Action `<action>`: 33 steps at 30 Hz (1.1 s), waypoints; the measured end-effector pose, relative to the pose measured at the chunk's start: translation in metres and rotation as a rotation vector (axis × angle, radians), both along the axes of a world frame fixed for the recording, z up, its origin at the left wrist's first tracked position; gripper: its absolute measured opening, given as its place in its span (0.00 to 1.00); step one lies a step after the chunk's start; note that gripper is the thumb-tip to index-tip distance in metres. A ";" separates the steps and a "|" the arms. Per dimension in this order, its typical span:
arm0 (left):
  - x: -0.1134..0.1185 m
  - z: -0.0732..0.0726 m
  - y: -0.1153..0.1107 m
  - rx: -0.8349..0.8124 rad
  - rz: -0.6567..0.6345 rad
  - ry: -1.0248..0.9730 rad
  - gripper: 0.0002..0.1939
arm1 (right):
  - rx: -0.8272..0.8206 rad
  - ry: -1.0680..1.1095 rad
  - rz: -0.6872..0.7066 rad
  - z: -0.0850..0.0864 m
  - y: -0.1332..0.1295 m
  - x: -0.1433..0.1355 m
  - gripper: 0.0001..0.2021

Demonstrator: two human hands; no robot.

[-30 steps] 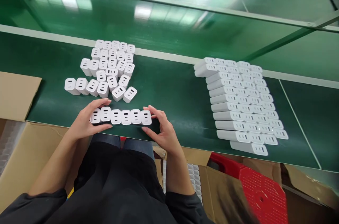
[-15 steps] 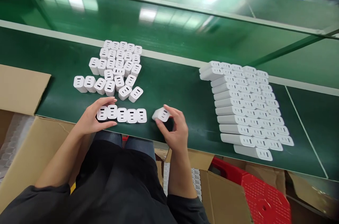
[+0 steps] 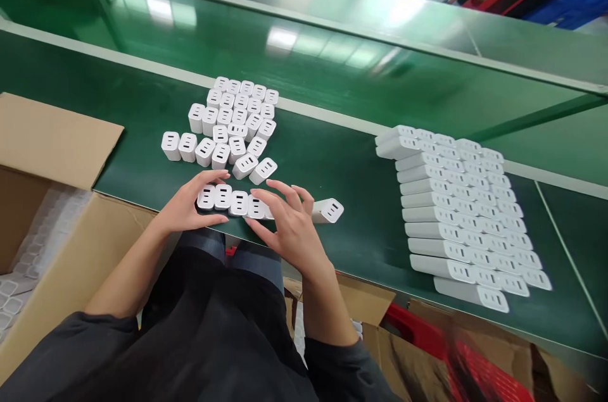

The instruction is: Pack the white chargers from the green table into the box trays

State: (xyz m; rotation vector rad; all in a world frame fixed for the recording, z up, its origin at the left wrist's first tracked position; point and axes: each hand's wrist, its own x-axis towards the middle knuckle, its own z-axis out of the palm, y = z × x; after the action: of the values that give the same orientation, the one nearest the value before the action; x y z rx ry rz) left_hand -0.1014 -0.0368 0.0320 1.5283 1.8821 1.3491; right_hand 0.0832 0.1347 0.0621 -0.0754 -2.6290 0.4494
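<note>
Near the table's front edge stands a short row of white USB chargers (image 3: 238,203), ports facing up. My left hand (image 3: 192,202) cups the row's left end, thumb on the near side and fingers on the far side. At the right end, my right hand (image 3: 289,225) spans the row between thumb and fingers, hiding part of the last charger. Just beyond that hand a single charger (image 3: 327,211) rests tilted on the green table (image 3: 342,161), apart from the row. Behind the row is a looser group of chargers (image 3: 221,155).
On the right, a large block of chargers (image 3: 449,199) is packed in rows. An open cardboard box (image 3: 57,136) with clear plastic trays (image 3: 42,237) stands at the left. Below the table's edge are more cardboard and a red stool (image 3: 479,358). A metal ledge (image 3: 308,3) runs behind.
My right hand has let go of the single charger, leaving it on the table, and has moved left onto the row. My left hand stays at the row's left end. The camera view has shifted.
</note>
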 end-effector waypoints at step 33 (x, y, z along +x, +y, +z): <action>-0.006 -0.001 -0.003 -0.087 0.083 0.112 0.39 | -0.258 0.120 -0.545 -0.051 0.061 0.066 0.14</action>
State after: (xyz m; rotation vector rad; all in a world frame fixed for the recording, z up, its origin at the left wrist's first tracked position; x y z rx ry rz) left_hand -0.1072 -0.0397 0.0313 1.5259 2.0656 1.2213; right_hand 0.1488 0.1956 0.0112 -0.7964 -2.2886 0.5684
